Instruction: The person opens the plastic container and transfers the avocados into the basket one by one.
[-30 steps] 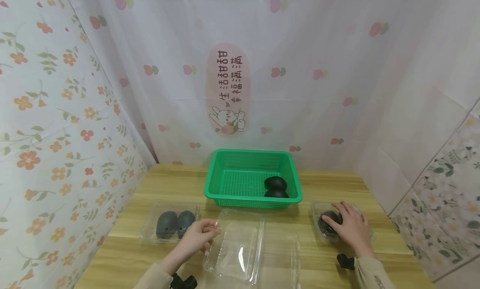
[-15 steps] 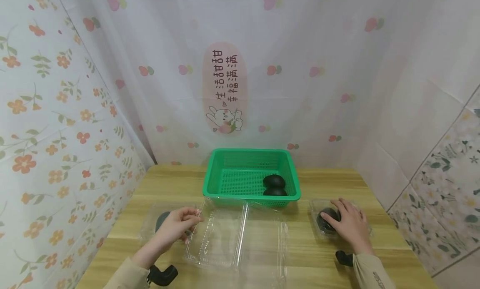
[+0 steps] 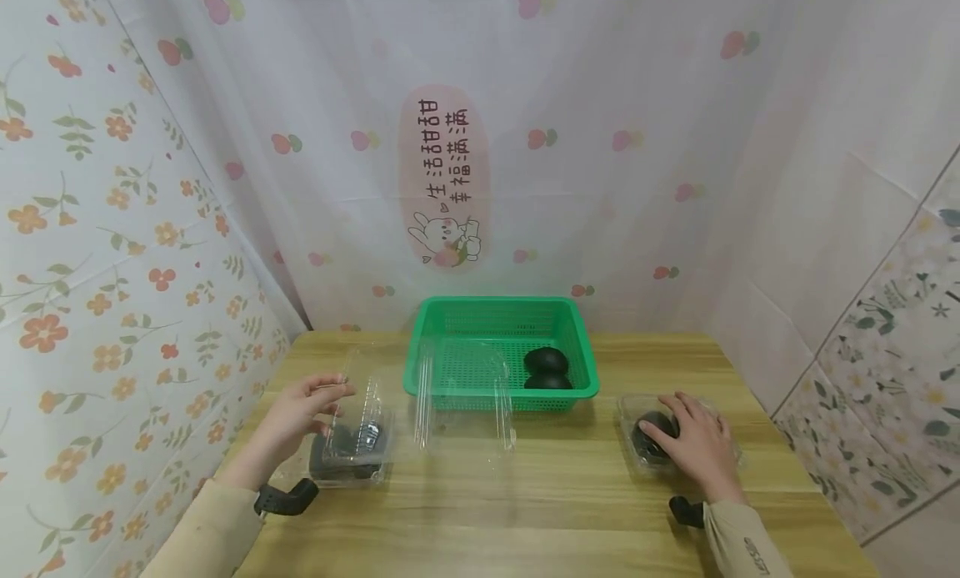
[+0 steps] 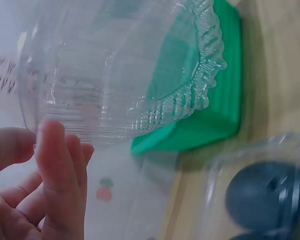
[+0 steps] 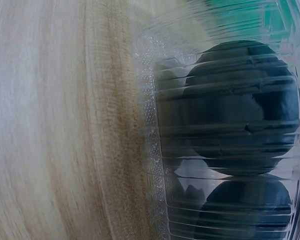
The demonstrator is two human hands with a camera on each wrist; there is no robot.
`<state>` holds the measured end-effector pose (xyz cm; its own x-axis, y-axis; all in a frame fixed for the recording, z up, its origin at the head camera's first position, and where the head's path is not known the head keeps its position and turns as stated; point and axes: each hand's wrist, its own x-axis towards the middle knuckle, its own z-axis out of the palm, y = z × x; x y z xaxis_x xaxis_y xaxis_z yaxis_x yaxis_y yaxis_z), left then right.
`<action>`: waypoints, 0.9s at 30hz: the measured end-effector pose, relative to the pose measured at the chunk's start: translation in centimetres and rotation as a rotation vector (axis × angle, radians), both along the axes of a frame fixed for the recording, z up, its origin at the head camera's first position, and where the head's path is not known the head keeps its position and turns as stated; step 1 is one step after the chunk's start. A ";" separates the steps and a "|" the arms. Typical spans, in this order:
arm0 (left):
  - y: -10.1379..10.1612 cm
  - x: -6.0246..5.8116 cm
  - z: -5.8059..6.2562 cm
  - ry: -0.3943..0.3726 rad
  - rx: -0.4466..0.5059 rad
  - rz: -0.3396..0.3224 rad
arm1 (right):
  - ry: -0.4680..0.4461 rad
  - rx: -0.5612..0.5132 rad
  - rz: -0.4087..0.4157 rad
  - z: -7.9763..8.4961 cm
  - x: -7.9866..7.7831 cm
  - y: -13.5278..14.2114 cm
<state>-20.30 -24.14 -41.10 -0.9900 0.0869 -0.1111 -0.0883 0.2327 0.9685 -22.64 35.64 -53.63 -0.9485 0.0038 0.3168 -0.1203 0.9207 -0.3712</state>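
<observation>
Pinching a thin edge between thumb and fingertips, your left hand (image 3: 300, 407) holds up the unfolded clear container (image 4: 120, 60), raised above the left side of the wooden surface (image 3: 600, 503). Look at that plastic: glossy, see-through, two shallow halves joined by a ridged seam, with ribbed walls and a bumpy rim catching the light. And over by the right edge, your right hand (image 3: 697, 444) lies spread across the top of the right-hand box (image 5: 151, 112), thumb apart from the fingers; how firmly it presses, you can't tell from these views. Under its creased, clear plastic sit two dark, smooth, rounded pieces (image 5: 240, 105), side by side. Near the left edge, beneath the raised container in the head view, there's the left-hand box (image 4: 215, 175), clear too, with more dark rounded shapes inside. At the far edge, around the middle, stands the green basket (image 3: 585, 353), its plastic base a perforated grid, with two glossy black oval pieces (image 3: 546, 361) lying at its right end.
</observation>
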 end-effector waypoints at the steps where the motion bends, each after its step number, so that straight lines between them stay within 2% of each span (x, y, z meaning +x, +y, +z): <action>1: -0.6 -0.4 0.1 0.007 -0.005 -0.005 | 0.001 0.000 0.001 0.0 0.0 0.0; 4: -2.1 -1.2 0.6 0.028 -0.029 0.007 | 0.000 -0.002 0.001 0.0 0.0 0.0; 11: -5.2 -3.0 1.6 0.038 -0.031 0.090 | 0.000 0.003 0.002 -0.1 0.0 0.0; 18: -7.9 -4.4 2.2 -0.020 0.075 0.196 | -0.008 0.007 0.001 -0.1 0.0 0.1; 21: -8.8 -4.9 2.1 -0.028 0.056 0.233 | -0.009 0.009 0.002 -0.1 0.0 0.0; 27: -9.9 -5.7 1.7 0.002 -0.027 0.305 | -0.008 0.016 -0.001 0.2 0.1 -0.2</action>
